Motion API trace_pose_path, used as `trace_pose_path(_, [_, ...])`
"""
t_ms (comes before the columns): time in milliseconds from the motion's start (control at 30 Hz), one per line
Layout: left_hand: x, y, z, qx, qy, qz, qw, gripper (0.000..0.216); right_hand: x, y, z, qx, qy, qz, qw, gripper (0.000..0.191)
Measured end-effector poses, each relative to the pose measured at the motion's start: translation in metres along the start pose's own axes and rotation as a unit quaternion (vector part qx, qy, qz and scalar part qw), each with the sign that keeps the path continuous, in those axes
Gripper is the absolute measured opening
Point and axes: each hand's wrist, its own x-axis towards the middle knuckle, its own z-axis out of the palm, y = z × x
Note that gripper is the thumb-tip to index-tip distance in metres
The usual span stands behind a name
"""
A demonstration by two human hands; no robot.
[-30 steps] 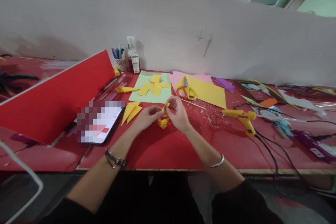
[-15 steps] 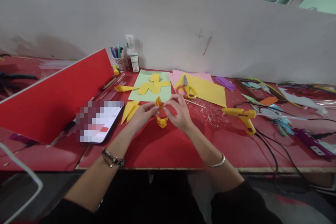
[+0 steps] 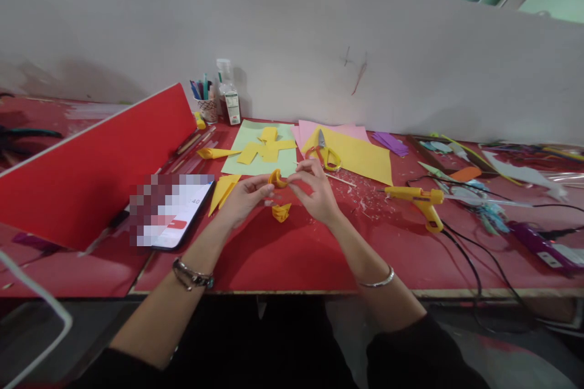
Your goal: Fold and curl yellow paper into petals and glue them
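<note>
Between the fingertips of both hands is a small curled piece of yellow paper [image 3: 277,179]. My left hand [image 3: 246,197] pinches its left side, and my right hand [image 3: 314,191] pinches its right end. Just below them on the red table lies a folded yellow paper piece [image 3: 281,213], apart from either hand. Folded yellow paper triangles [image 3: 223,191] rest beside my left hand. Beyond the hands, yellow paper strips [image 3: 270,149] lie on a light green sheet [image 3: 232,161]. Scissors [image 3: 329,155] sit on a yellow sheet [image 3: 369,161] past my right hand.
A yellow glue gun [image 3: 417,197] with a black cord lies to the right, near a purple power strip [image 3: 542,249]. At left are a phone [image 3: 182,213] and a standing red board [image 3: 100,164]. A bottle [image 3: 230,97] and pen cup [image 3: 207,109] stand by the wall.
The yellow paper piece has turned and its curl shows wider between the fingers. My right fingers have moved to its right end; the rest of the table looks the same.
</note>
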Motion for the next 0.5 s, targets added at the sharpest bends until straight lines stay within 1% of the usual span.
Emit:
trace_pose_path(133, [-0.0001,0.0003,-0.0027,0.033,-0.012,0.006,0.999,0.036,0.0003,-0.0001,-0.0008,0.012,0.003,0.006,1.0,0.008])
trace_pose_path(267, [0.0006,0.0003,-0.0042,0.061,-0.02,-0.003,0.998,0.037,0.0008,-0.0007,-0.0019,0.017,0.009,0.008,1.0,0.008])
trace_pose_path(500, [-0.0009,0.0015,-0.0007,0.107,-0.017,0.007,0.994,0.038,-0.0009,0.0003,-0.0006,-0.044,-0.003,-0.027,0.999,0.008])
